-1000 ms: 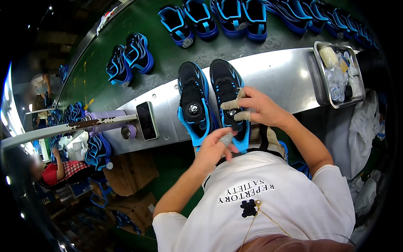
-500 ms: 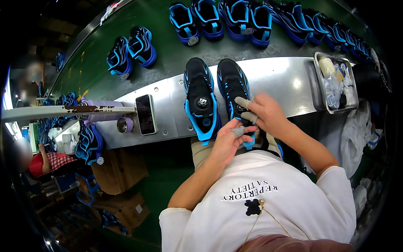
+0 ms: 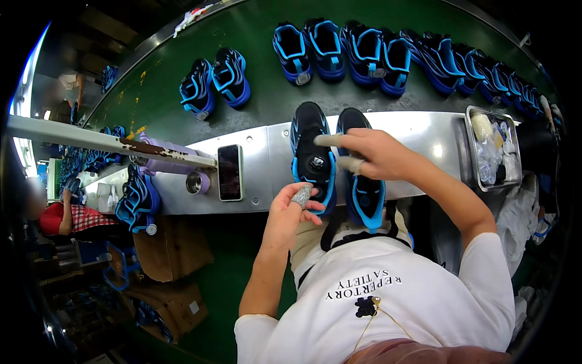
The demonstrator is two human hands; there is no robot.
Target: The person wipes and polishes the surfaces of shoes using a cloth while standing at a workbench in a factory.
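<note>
Two black and blue sneakers stand side by side in front of me, toes pointing away. On the left sneaker [image 3: 312, 142], a round dial [image 3: 316, 162] sits on the tongue. My left hand [image 3: 290, 212] is at its heel end, fingers apart over the collar's left edge, with a grey wrap on one finger. Above the right sneaker [image 3: 365, 194] reaches my right hand [image 3: 379, 155]. Its fingers are stretched leftward and apart, two of them in pale finger covers, with the tips near the left sneaker's tongue. The hand hides the middle of the right sneaker.
The sneakers rest on a curved metal ledge [image 3: 267, 173] beside a green belt [image 3: 254, 79] carrying several more sneakers [image 3: 364, 51]. A phone [image 3: 230, 173], a purple cup [image 3: 197, 182] and a rusty white bar [image 3: 151, 148] are left; a metal tray [image 3: 470, 145] stands right. Another person works far left.
My hands have gone from the right sneaker to the left one, the right hand reaching across. The whole view has shifted, so everything appears lower and farther right.
</note>
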